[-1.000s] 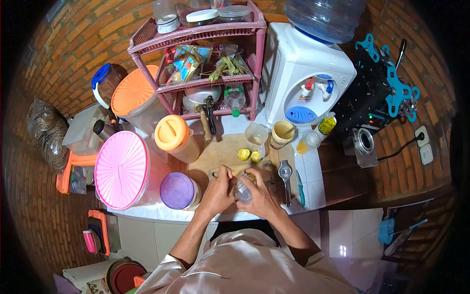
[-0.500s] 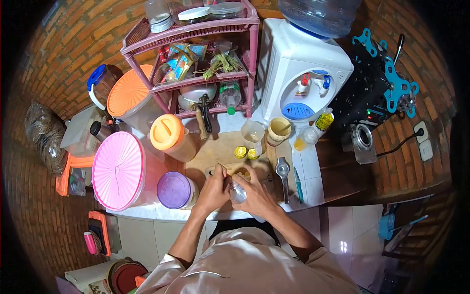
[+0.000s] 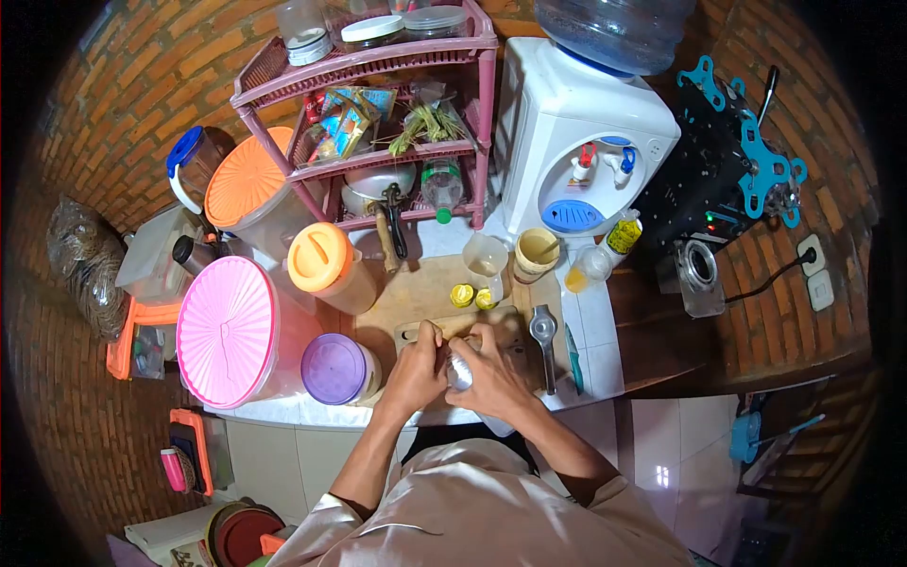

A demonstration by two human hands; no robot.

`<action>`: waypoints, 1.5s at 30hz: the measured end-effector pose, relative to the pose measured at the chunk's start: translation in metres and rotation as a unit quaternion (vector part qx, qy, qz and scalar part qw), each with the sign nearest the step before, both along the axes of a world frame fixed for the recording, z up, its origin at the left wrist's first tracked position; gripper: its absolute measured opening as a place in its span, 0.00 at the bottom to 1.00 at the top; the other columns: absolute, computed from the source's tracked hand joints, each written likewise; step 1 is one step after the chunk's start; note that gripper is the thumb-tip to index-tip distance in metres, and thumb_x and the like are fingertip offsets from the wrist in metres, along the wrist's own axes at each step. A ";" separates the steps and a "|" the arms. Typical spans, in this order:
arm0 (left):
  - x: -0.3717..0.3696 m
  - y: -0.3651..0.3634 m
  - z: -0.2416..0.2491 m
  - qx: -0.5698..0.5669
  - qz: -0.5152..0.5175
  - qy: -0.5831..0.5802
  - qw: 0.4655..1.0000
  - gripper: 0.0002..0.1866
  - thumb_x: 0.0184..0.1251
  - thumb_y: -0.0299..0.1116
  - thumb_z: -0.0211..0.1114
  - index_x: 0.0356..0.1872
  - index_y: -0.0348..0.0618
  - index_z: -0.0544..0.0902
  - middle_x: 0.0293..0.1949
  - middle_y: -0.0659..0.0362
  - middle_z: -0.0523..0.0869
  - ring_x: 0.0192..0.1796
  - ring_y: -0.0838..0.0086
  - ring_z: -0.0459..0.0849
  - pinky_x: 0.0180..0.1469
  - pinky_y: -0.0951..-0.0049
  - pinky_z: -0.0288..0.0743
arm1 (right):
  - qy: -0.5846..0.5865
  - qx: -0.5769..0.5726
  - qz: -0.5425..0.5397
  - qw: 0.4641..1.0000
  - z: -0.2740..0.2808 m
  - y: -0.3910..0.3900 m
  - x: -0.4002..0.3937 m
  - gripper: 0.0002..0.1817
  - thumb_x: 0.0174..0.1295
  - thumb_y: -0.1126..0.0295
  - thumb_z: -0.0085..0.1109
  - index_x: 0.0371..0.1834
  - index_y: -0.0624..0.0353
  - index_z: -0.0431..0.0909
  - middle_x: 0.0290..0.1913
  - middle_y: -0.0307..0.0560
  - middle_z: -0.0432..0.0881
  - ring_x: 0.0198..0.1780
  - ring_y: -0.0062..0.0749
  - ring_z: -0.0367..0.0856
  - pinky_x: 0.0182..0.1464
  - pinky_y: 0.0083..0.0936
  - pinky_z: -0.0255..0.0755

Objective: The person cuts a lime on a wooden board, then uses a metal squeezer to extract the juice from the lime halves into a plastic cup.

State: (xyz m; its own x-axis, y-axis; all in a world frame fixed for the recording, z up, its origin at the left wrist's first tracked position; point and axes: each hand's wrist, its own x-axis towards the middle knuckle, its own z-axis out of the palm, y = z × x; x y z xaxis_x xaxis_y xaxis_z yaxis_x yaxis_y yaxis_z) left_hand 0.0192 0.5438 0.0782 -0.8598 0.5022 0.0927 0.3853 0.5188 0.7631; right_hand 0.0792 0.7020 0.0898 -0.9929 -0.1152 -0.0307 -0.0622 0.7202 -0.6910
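My left hand (image 3: 416, 374) and my right hand (image 3: 493, 380) meet over the near edge of a wooden cutting board (image 3: 410, 334). Both are closed, thumbs close together, around a clear plastic container (image 3: 460, 374) that looks like a bottle. Its shiny side shows between the hands, and a pale clear part shows below my right wrist. My fingers hide its top. Past the board lie two yellow-green citrus halves (image 3: 462, 295) beside a clear measuring cup (image 3: 487, 257). A metal citrus squeezer (image 3: 544, 342) lies right of the board, next to a teal-handled knife (image 3: 574, 359).
To the left stand a purple-lidded tub (image 3: 334, 369), a large pink-lidded container (image 3: 227, 333) and an orange-lidded jug (image 3: 326, 265). A beige cup (image 3: 537, 253), a jar with yellow liquid (image 3: 588, 271) and a water dispenser (image 3: 586, 132) stand behind right. A plastic rack (image 3: 368, 170) is at the back.
Both hands keep hold of the clear container and shift only slightly. More of the cutting board shows above my fingers.
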 end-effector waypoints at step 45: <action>-0.008 -0.012 0.034 0.086 -0.047 -0.066 0.993 0.09 0.72 0.28 0.58 0.42 0.30 0.82 0.30 0.50 0.89 0.33 0.69 0.88 0.38 0.70 0.79 | 0.172 -0.007 -0.007 0.985 -0.014 0.007 0.011 0.37 0.41 0.72 0.73 0.60 0.51 0.71 0.68 0.65 0.55 0.64 0.70 0.67 0.62 0.49 0.70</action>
